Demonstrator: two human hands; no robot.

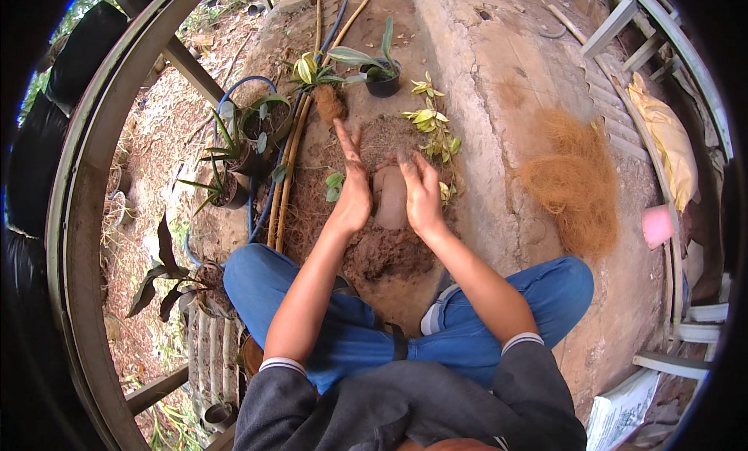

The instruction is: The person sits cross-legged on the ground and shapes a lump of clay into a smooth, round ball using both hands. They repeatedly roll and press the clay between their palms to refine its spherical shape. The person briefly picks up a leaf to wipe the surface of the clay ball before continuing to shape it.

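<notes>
My left hand [353, 192] has its fingers stretched forward, and one fingertip reaches the brown fibre root ball [329, 104] of a small yellow-green leafed plant [306, 67]. My right hand [421, 195] is also open, its fingers extended and soiled at the tips. Between the two palms lies a smooth greyish-brown rounded object [390, 200]; its kind is unclear, and I cannot tell whether either palm touches it. A heap of dark soil [389, 254] lies just nearer to me. Yellow-green leafy cuttings [428, 120] rest beyond my right fingers.
A black pot with a long-leafed plant [382, 80] stands ahead. Hoses [293, 151] run along the left, beside several potted plants [234, 187]. On the right are loose coir fibre [573, 178], a pink pot [657, 225] and a yellow sack [662, 139].
</notes>
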